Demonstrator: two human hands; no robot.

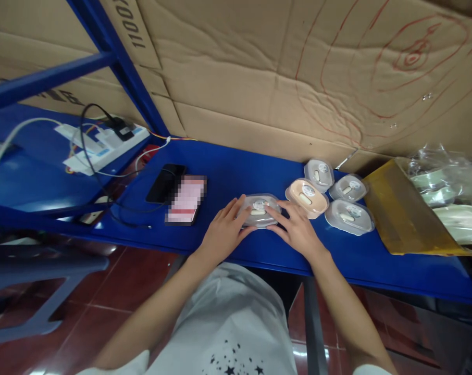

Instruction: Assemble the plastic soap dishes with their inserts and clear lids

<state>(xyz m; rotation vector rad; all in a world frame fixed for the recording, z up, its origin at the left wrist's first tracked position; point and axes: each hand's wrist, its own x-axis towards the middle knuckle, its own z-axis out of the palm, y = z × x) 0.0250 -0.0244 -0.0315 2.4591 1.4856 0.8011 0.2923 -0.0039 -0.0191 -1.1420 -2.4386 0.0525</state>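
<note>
A grey lidded plastic container (259, 219) sits on the blue table in front of me, with a round printed sticker and a small cream oblong piece on its top. My left hand (227, 226) grips its left side, thumb at the near edge and fingertips on the lid. From the right, my right hand (296, 225) holds it in the same way, with a fingertip by the sticker. Just beyond my right hand stands a peach container (313, 197) of the same shape. Grouped around that are grey ones: a far container (319, 176), a right container (349, 187) and a near container (350, 216).
An open cardboard box (406, 219) with plastic-wrapped pale items stands at the right. Left of my hands lie a black phone (163, 183) and a blurred pink-screened device (187, 200). Cables run from a power strip (107, 148). A cardboard wall (236, 78) backs the table (220, 166).
</note>
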